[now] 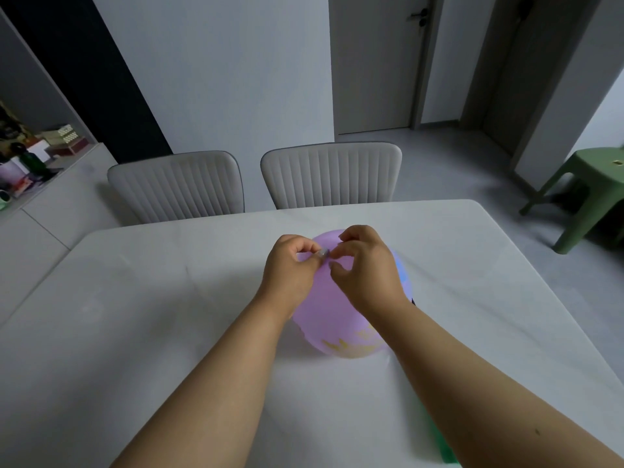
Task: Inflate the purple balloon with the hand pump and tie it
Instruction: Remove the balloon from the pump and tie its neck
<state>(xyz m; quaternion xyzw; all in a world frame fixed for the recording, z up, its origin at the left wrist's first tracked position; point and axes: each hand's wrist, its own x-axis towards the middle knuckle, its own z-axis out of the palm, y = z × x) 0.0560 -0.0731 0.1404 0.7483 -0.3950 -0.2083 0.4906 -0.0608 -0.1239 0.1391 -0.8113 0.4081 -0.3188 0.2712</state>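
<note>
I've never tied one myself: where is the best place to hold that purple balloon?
By its neck at the far end, probably, pinched from both sides, as the left hand and right hand do. The balloon is round and slippery everywhere else.

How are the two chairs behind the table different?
The left chair sits further from the door; the right chair sits nearer it. The left chair looks narrower and angled; the right chair looks wider and faces squarely. The right chair stands behind the purple balloon; the left chair stands off to its side. Both are pale, ribbed, and tucked against the table.
</note>
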